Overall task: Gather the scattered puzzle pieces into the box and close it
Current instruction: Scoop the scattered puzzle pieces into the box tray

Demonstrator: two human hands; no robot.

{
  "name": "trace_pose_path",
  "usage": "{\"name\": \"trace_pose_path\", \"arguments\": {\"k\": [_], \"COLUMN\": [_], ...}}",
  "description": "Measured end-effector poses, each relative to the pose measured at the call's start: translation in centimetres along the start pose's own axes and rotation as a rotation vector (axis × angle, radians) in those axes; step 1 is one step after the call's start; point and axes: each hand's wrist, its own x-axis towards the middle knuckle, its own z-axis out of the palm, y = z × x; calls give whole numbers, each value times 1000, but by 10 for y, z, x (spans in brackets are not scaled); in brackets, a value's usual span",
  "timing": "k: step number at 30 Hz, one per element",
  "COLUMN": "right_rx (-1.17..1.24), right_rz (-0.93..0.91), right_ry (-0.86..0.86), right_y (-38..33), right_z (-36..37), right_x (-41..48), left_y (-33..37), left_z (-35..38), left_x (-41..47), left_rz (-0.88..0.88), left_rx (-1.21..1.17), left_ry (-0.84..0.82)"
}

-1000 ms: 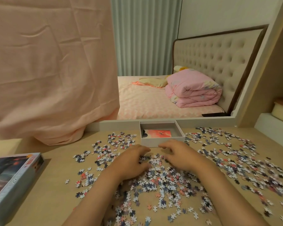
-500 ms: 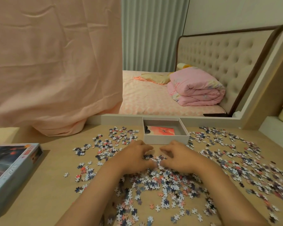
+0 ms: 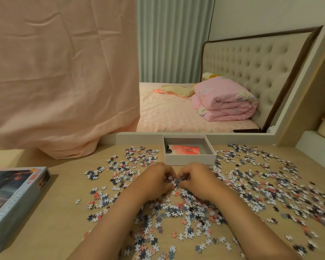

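Many small puzzle pieces [image 3: 255,186] in white, blue and pink lie scattered over the wooden table [image 3: 60,212]. An open white box [image 3: 190,160] stands at the table's back edge with a pink picture card inside. My left hand [image 3: 154,180] and my right hand [image 3: 197,180] meet just in front of the box, fingers curled inward around a small heap of pieces [image 3: 174,180] pinched between them. The printed box lid [image 3: 13,201] lies at the far left of the table.
A peach cloth [image 3: 64,76] hangs over the table's back left. Behind the table, a bed with a folded pink quilt [image 3: 225,100] and a tufted headboard. A white ledge [image 3: 315,147] borders the table on the right.
Both hands have drawn together from spread positions on the pile, scooping pieces into a heap between them. The view has shifted slightly right and down.
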Motion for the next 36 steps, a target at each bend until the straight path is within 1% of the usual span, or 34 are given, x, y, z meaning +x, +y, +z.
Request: {"name": "trace_pose_path", "arguments": {"k": [4,6,9,12,14,17,19,21,23,25,29,31,33,36], "right_rx": [82,210,425,469,436,283,182,56,-46,-32,30,27,-45,-252], "right_rz": [40,85,157,147,87,-12,-32,-10,25,24,-27,-27,13,94], "right_ry": [32,49,145,235,276,279,166,24,-12,16,165,199,150,65], "right_y": [3,2,-3,-7,-7,-3,4,14,23,27,30,34,43,60], "right_z": [-3,-6,-17,-39,-55,-68,-66,-59,-55,-55,-64,-69,-71,-61], "right_x": [3,3,5,22,37,59,69,75,77,74,56,40,21,-1], "left_y": [2,4,15,23,24,22,18,11,4,-2,-5,6,19,34], "left_z": [4,4,-7,-27,-38,-43,-38,-30,-22,-18,-19,-20,-15,3], "left_x": [1,4,15,43,64,89,99,102,101,99,93,82,68,47], "left_rz": [-52,-67,-81,-68,-67,-94,-88,-53,-44,-34,33,83,131,159], "left_rx": [-135,-202,-333,-371,-386,-409,-307,-116,-16,12,71,48,58,102], "left_ry": [60,122,203,241,261,247,179,73,12,45,241,285,247,83]}}
